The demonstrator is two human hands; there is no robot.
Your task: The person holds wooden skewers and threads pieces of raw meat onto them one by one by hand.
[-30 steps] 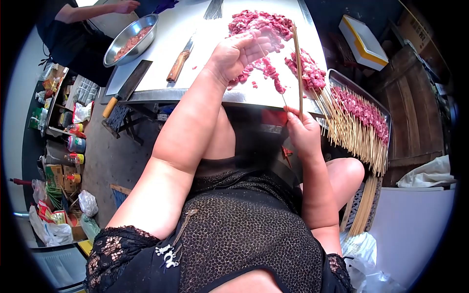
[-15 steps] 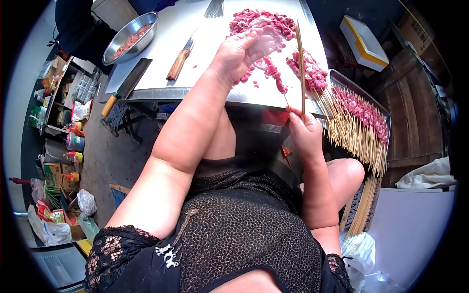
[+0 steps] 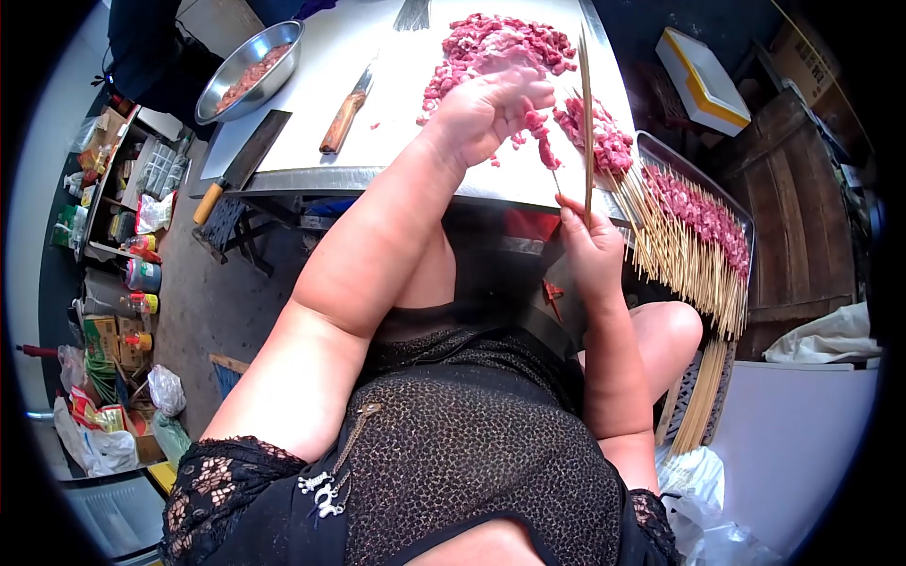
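My left hand (image 3: 493, 115) is over the table, its fingers curled at the upper end of a part-loaded skewer and closed on the meat there. Pink meat pieces (image 3: 542, 140) are threaded along that skewer. My right hand (image 3: 595, 247), at the table's front edge, pinches the skewer's lower end and also holds a bundle of bare bamboo sticks (image 3: 587, 132) upright. Beyond my left hand lies a large pile of cut raw meat (image 3: 500, 42). Loaded skewers (image 3: 596, 137) lie to the right of the one in my hands.
A metal tray (image 3: 748, 219) of loaded skewers stands right of the table (image 3: 321, 179). Left on the table are a wooden-handled knife (image 3: 344, 121), a cleaver (image 3: 253, 151) and a steel bowl (image 3: 292, 71) of meat. A person's dark clothing (image 3: 156, 57) shows behind the bowl.
My left hand has moved slightly right and down, and its fingers have curled in around the skewer's upper meat. My right hand has shifted slightly right. The other person's arm has left view.
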